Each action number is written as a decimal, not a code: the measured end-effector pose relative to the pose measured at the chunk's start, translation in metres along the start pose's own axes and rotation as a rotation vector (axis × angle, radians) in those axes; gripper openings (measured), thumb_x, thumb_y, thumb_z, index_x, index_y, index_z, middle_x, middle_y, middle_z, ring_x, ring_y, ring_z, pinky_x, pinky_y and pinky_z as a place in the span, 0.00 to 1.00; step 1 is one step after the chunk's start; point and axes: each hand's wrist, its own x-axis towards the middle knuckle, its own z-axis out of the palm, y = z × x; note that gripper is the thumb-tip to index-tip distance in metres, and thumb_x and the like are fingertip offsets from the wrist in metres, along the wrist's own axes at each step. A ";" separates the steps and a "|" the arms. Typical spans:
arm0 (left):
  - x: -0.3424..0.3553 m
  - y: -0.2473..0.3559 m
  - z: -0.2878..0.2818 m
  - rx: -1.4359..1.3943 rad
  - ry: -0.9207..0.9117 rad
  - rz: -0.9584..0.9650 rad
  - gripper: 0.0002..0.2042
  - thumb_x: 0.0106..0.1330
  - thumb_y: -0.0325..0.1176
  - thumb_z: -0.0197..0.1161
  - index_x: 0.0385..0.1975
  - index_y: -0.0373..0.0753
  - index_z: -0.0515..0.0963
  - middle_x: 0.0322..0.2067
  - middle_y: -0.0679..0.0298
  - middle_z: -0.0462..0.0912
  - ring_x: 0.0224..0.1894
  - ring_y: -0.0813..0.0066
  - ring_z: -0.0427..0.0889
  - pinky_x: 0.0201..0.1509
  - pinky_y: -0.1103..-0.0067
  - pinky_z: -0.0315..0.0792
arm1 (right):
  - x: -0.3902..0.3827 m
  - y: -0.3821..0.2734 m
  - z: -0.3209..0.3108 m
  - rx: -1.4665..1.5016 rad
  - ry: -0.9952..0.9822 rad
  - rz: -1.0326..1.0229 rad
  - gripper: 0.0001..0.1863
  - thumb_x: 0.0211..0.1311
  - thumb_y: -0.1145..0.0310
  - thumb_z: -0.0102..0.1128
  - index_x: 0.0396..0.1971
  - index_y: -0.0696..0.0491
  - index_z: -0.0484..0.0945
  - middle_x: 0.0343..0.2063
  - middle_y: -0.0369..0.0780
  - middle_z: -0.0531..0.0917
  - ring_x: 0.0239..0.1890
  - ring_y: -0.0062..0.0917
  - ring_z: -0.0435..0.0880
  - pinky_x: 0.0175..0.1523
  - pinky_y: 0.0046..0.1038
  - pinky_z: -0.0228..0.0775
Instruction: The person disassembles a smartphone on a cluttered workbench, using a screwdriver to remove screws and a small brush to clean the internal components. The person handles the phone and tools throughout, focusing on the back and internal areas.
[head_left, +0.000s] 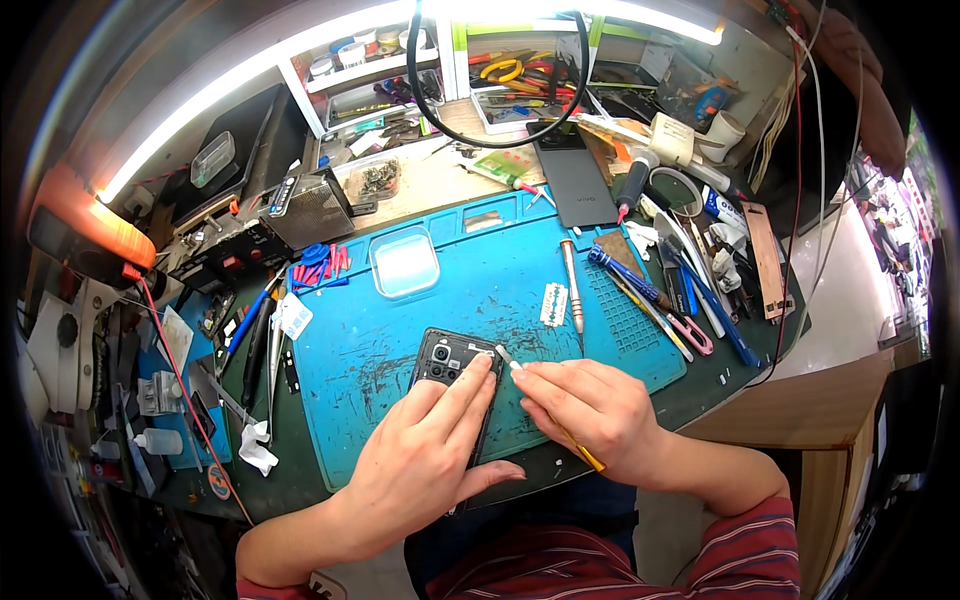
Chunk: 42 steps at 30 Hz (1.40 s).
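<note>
A black smartphone (459, 347) with its back off lies at an angle on the blue work mat (345, 385), camera lenses at its far end. My left hand (420, 445) rests across it, fingers stretched flat on its surface and thumb out to the right. My right hand (590, 405) pinches a slim yellow-handled tool (587, 457), perhaps a small brush. Its pale tip is at the phone's upper right edge; the fingers hide its middle. Beyond the right hand lie a screwdriver (572, 285) and a razor blade (554, 304). Much of the phone is under my left hand.
A clear plastic box (404, 262) stands on the mat's far part. A grey phone back panel (575, 180) leans at the back. Tweezers, pens and pink scissors (690, 335) crowd the right. An orange multimeter (90, 235) with a red lead is at the left.
</note>
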 end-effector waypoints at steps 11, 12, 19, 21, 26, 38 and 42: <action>0.000 0.001 0.001 -0.001 0.034 0.003 0.41 0.62 0.55 0.76 0.63 0.21 0.79 0.68 0.48 0.79 0.47 0.62 0.80 0.58 0.71 0.80 | 0.000 0.009 0.001 0.293 0.074 0.243 0.22 0.65 0.75 0.76 0.59 0.58 0.84 0.43 0.46 0.90 0.40 0.38 0.92 0.43 0.34 0.85; 0.000 0.001 0.001 0.007 0.040 0.002 0.41 0.63 0.55 0.76 0.63 0.21 0.79 0.67 0.48 0.79 0.47 0.62 0.80 0.58 0.71 0.80 | 0.003 0.010 -0.001 0.242 0.044 0.204 0.23 0.65 0.75 0.76 0.60 0.58 0.84 0.43 0.47 0.90 0.39 0.38 0.91 0.43 0.34 0.85; -0.002 0.001 0.006 -0.001 0.073 -0.012 0.41 0.63 0.55 0.76 0.63 0.21 0.79 0.67 0.49 0.80 0.47 0.61 0.79 0.59 0.70 0.79 | 0.038 0.028 0.011 0.279 -0.075 0.183 0.14 0.66 0.74 0.75 0.49 0.55 0.82 0.39 0.44 0.90 0.39 0.39 0.92 0.43 0.36 0.82; -0.003 0.003 0.008 -0.043 0.065 -0.041 0.41 0.61 0.53 0.78 0.64 0.22 0.79 0.69 0.49 0.79 0.48 0.58 0.79 0.61 0.67 0.79 | 0.039 0.029 0.014 0.325 -0.077 0.242 0.13 0.67 0.73 0.75 0.48 0.55 0.82 0.37 0.43 0.90 0.38 0.39 0.92 0.42 0.35 0.82; -0.004 0.002 0.012 -0.037 0.113 -0.039 0.41 0.62 0.54 0.77 0.64 0.22 0.79 0.68 0.50 0.80 0.48 0.60 0.79 0.61 0.69 0.79 | 0.044 0.028 0.018 0.329 -0.105 0.379 0.12 0.67 0.73 0.74 0.47 0.54 0.82 0.33 0.42 0.90 0.34 0.38 0.91 0.39 0.35 0.81; -0.006 0.001 0.016 -0.016 0.138 -0.016 0.41 0.62 0.54 0.77 0.63 0.21 0.79 0.68 0.51 0.80 0.48 0.63 0.79 0.61 0.70 0.80 | 0.043 0.028 0.032 0.060 -0.078 0.056 0.12 0.67 0.82 0.62 0.48 0.57 0.76 0.38 0.45 0.84 0.39 0.43 0.84 0.44 0.39 0.78; -0.007 0.001 0.015 -0.009 0.145 -0.014 0.41 0.62 0.55 0.77 0.63 0.21 0.79 0.68 0.51 0.80 0.48 0.63 0.79 0.61 0.70 0.79 | 0.047 0.032 0.030 0.147 -0.045 0.136 0.11 0.69 0.83 0.61 0.49 0.57 0.76 0.37 0.46 0.84 0.39 0.43 0.86 0.45 0.39 0.79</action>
